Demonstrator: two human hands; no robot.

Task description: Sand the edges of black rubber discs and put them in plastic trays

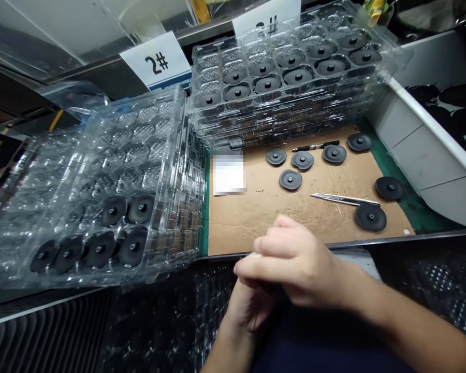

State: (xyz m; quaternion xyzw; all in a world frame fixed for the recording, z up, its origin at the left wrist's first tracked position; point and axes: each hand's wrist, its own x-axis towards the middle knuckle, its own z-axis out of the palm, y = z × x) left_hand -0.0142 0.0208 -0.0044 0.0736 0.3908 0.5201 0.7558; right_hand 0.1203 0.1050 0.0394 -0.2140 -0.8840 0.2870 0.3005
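Observation:
My right hand (pixel 291 261) lies curled over my left hand (pixel 248 305) at the bottom middle of the view, just in front of the near edge of the work surface. The fingers overlap, and a dark shape between the hands may be something held, but I cannot tell what. Ahead of them lies a brown cardboard sheet (pixel 295 217) with several black ribbed discs on it, each with a central stud. The nearest, a black disc (pixel 370 217), lies to the right of my hands, out of their reach by a clear gap.
A clear plastic blister tray (pixel 101 171) at left holds several black discs in its near rows. A tall stack of trays (pixel 291 67) stands behind the cardboard. A utility knife (pixel 345 199) and a pen (pixel 314 146) lie on the cardboard. A "2#" card (pixel 155 59) stands behind.

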